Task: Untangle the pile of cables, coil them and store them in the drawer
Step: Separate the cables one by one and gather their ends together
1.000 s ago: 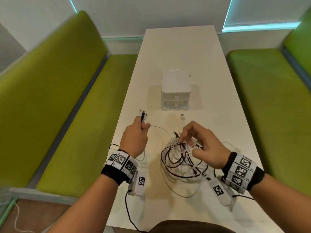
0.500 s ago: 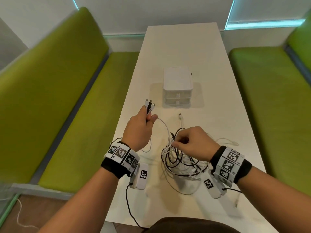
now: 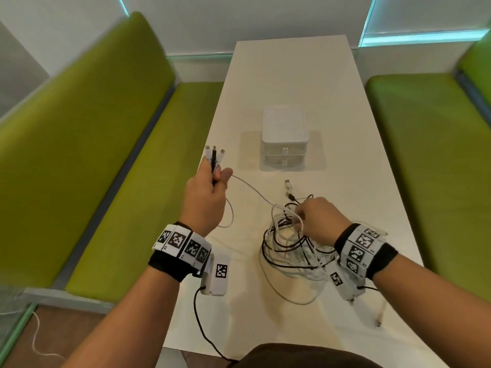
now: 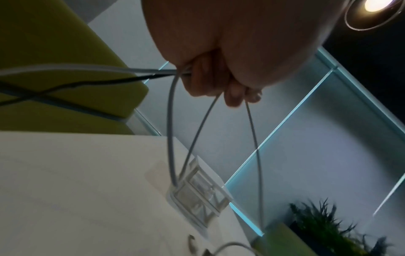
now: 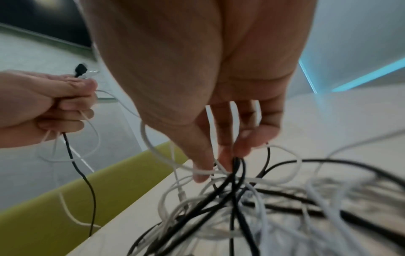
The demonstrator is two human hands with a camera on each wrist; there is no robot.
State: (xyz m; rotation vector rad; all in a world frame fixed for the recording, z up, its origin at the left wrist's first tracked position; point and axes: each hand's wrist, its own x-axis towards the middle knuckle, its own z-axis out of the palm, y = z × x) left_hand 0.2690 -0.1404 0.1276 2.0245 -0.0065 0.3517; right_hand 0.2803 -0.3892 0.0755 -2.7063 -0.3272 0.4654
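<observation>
while both hands work above the white table (image 3: pixel 332 107), the scene reads so:

left hand (image 3: pixel 206 197): raised over the table's left edge, fingers curled round a bunch of cable ends (image 3: pixel 214 155); two white plugs and one black plug stick up past the fingers, and the cords drop below the fist.

right hand (image 3: pixel 320 221): lowered onto the cable pile (image 3: pixel 289 251), thumb and fingertips (image 5: pixel 200 175) pinching several white and black strands where they cross.

cable pile: a loose tangle of white and black loops lying on the table near the person, under and just left of the right hand; one white strand runs from it up to the left hand.

loose plug (image 3: pixel 288 185): lies on the table between the pile and the drawer unit.

drawer unit (image 3: pixel 284 139): small, white, two drawers, both closed, standing mid-table beyond the hands.

benches (image 3: pixel 79 144): green, along both sides of the table.
</observation>
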